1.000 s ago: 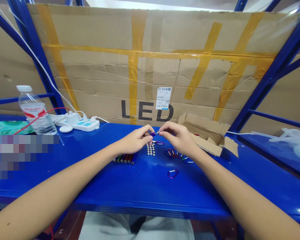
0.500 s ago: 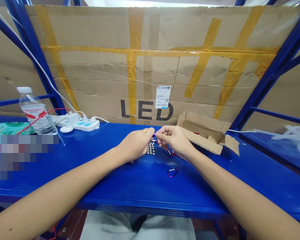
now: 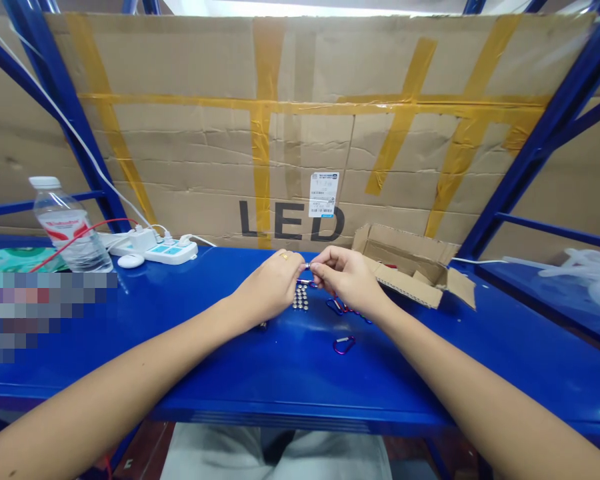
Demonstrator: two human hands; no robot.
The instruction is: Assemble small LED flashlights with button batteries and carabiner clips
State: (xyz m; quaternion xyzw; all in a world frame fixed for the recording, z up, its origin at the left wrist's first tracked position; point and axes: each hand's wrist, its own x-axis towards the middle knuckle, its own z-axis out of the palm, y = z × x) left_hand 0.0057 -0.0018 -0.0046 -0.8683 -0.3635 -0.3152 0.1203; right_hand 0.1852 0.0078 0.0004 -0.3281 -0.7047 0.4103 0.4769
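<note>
My left hand [image 3: 274, 283] and my right hand [image 3: 344, 277] meet above the table, fingers closed in a pinch. Between their fingertips shows a small shiny metal piece [image 3: 307, 265]; the fingers hide most of it. Just below it is a blue carabiner [image 3: 307, 283], partly covered by my hands. Rows of small silver round pieces [image 3: 301, 299] lie under my left hand. A blue carabiner [image 3: 335, 307] lies among others beneath my right hand, with a purple carabiner [image 3: 345, 345] apart, closer to the front edge. A small dark piece [image 3: 263, 325] peeks out beside my left wrist.
An open cardboard box [image 3: 410, 283] stands behind my right hand. At the left are a water bottle [image 3: 73, 233], a white power strip [image 3: 170, 251] with cables, and a green packet [image 3: 20, 259]. A large taped carton [image 3: 205, 160] walls off the back of the blue table [image 3: 290, 380].
The fingertips have shifted slightly, and a silver spot shows between them where purple showed before. The blue carabiner below is more visible. The view has moved a little.
</note>
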